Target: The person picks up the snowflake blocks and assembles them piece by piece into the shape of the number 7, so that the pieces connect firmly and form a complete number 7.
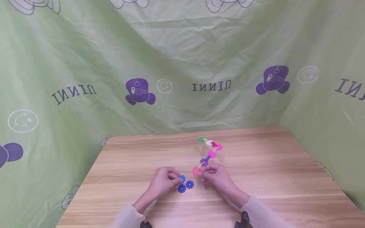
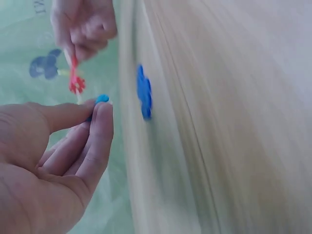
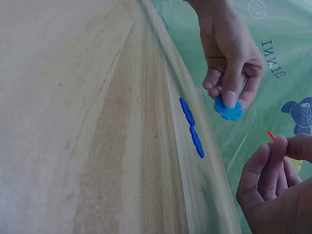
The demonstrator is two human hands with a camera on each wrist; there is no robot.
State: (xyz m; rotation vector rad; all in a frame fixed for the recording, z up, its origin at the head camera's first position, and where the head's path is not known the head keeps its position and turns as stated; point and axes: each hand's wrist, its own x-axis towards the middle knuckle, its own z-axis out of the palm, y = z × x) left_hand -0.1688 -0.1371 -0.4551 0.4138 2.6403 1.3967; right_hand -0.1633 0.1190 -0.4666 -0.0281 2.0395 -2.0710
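Note:
Between thumb and fingers my left hand [image 1: 163, 182] pinches a light blue notched disc [image 3: 229, 110]. My right hand [image 1: 219, 178] pinches the near end of a chain of interlocked notched discs [image 1: 211, 154], by a coral-red piece. A coral-pink disc [image 1: 195, 171] shows at that end, just left of the right fingertips. From there the chain zigzags away through yellow, purple, pink, white and red pieces to a green disc [image 1: 201, 139]. The light blue disc and the chain are apart. Two dark blue discs [image 1: 182, 188] [image 1: 189, 184] lie flat on the table beside the left fingertips.
The wood-grain table [image 1: 131, 155] is bounded at the back and sides by a hanging green printed cloth [image 1: 179, 50]. Dark bands [image 1: 242, 220] sit at both sleeve cuffs, near the table's front.

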